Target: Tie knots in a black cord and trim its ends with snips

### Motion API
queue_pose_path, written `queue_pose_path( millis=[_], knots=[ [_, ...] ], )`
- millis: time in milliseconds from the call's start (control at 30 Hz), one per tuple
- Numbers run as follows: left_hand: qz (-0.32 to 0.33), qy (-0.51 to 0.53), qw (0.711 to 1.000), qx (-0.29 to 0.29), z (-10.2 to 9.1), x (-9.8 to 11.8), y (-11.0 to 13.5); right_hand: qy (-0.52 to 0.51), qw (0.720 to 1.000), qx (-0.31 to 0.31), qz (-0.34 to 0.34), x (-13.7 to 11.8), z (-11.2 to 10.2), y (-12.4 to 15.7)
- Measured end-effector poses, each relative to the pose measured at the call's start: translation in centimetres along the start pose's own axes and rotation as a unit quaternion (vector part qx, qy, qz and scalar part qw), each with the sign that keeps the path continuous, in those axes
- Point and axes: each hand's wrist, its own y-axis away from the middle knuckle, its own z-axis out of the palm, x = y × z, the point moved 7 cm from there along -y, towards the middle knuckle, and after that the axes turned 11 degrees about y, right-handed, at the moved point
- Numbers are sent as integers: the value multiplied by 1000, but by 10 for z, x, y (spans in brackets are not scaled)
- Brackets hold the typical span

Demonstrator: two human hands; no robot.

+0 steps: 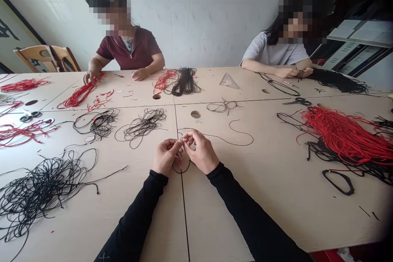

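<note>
Both my hands are close together over the seam in the middle of the table. My left hand (pixel 168 156) pinches a thin black cord (pixel 245 143) between thumb and fingers. Almost touching it, my right hand (pixel 201 151) has thumb and forefinger closed on the same cord. A small loop hangs below my fingers, and a long loose end curls away to the right across the tabletop. The exact spot where the cord crosses between my fingertips is hidden. Just beyond my left hand lies a loose bundle of black cords (pixel 144 125).
A tangled black cord heap (pixel 39 192) lies at left; red cords (pixel 344 135) are piled over black ones at right. Scissors (pixel 297 101) and a clear triangular ruler (pixel 229 82) rest farther back. Two people (pixel 132 51) sit opposite, handling cords. Round holes (pixel 195 114) pierce the table.
</note>
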Motion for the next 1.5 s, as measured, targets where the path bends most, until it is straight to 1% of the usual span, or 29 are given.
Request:
queue_pose_path(
  millis=[200, 333, 433, 533, 600, 667, 767, 900, 1000, 1067, 1100, 1133, 1167, 1233, 1267, 1300, 1333, 1433, 1467, 1500],
  knots=[
    [8, -4, 1000, 26, -4, 0, -1, -7, 1000, -8, -8, 0, 2, 0],
    [20, 20, 998, 51, -9, 2, -2, -7, 1000, -12, -16, 0, 3, 0],
    [31, 33, 997, 63, -12, 5, -2, -22, 999, -31, 1, 4, 4, 0],
    [22, 25, 999, 38, -9, 5, -2, -45, 997, -51, 25, 9, 5, 1],
    [12, 12, 1000, 12, -5, 4, -2, -38, 997, -55, 26, 10, 5, 0],
    [4, -2, 1000, -2, -3, 2, -1, -19, 998, -46, 28, 12, 3, 0],
    [-1, -17, 1000, -4, -3, 0, -1, 1, 999, -19, 46, 17, -1, -1],
    [-11, -25, 1000, -3, -2, -1, -1, -27, 997, 4, 77, 25, -8, -3],
    [-23, -41, 999, -18, 0, -2, 0, -37, 993, 49, 98, 29, -18, -4],
    [-37, -56, 996, -53, 5, -4, 2, -32, 993, 83, 76, 24, -25, -4],
    [-45, -62, 994, -78, 8, -6, 3, -28, 995, 88, 46, 18, -27, -4],
    [-54, -66, 991, -102, 12, -8, 4, -24, 997, 78, 5, 11, -26, -4],
    [-61, -70, 988, -125, 15, -9, 6, -20, 998, 54, -37, 3, -22, -4],
    [-67, -72, 984, -147, 18, -10, 8, -13, 995, -11, -98, -8, -11, -2],
    [-64, -64, 986, -140, 17, -9, 7, -9, 994, -34, -105, -10, -7, -1],
    [-59, -49, 989, -124, 15, -8, 6, -4, 994, -40, -97, -8, -5, -1],
    [-53, -27, 993, -102, 12, -6, 5, 3, 997, -30, -77, -4, -6, -1],
    [-34, 49, 997, -42, 4, -2, 0, 23, 998, 57, 7, 11, -20, -2],
    [-27, 66, 997, -30, 2, -1, -1, 24, 996, 79, 20, 13, -24, -2],
    [-20, 80, 996, -21, 0, 1, -2, 23, 996, 87, 21, 13, -26, -2]
  ],
)
